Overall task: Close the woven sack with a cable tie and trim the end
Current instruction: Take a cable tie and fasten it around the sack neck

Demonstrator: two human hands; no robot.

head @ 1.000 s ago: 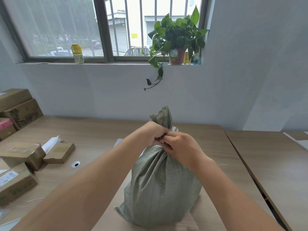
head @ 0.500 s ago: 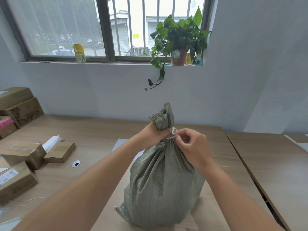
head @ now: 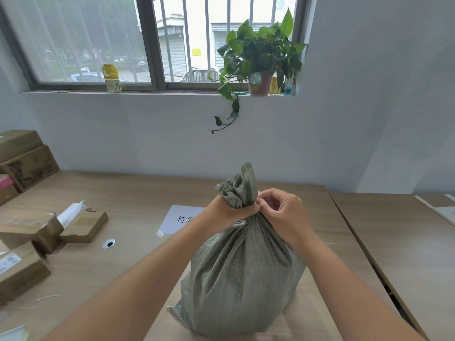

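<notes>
A grey-green woven sack (head: 243, 274) stands upright on the wooden table (head: 138, 200), its mouth gathered into a bunched neck that sticks up above my hands. My left hand (head: 227, 214) wraps around the neck from the left and squeezes it. My right hand (head: 283, 212) is at the right side of the neck, fingertips pinched together against it. A thin pale cable tie (head: 242, 221) shows as a short strip around the neck just under my left hand; most of it is hidden by my fingers.
Cardboard boxes (head: 32, 230) crowd the table's left side, with a small flat box (head: 85, 226) nearest. A white printed sheet (head: 181, 219) lies behind the sack. A second table (head: 406, 242) adjoins on the right. A potted plant (head: 261, 57) sits on the window sill.
My right hand has shifted from over the neck to its right side, pinching there. The left hand has kept its grip on the neck, and more of the sack's bunched top shows.
</notes>
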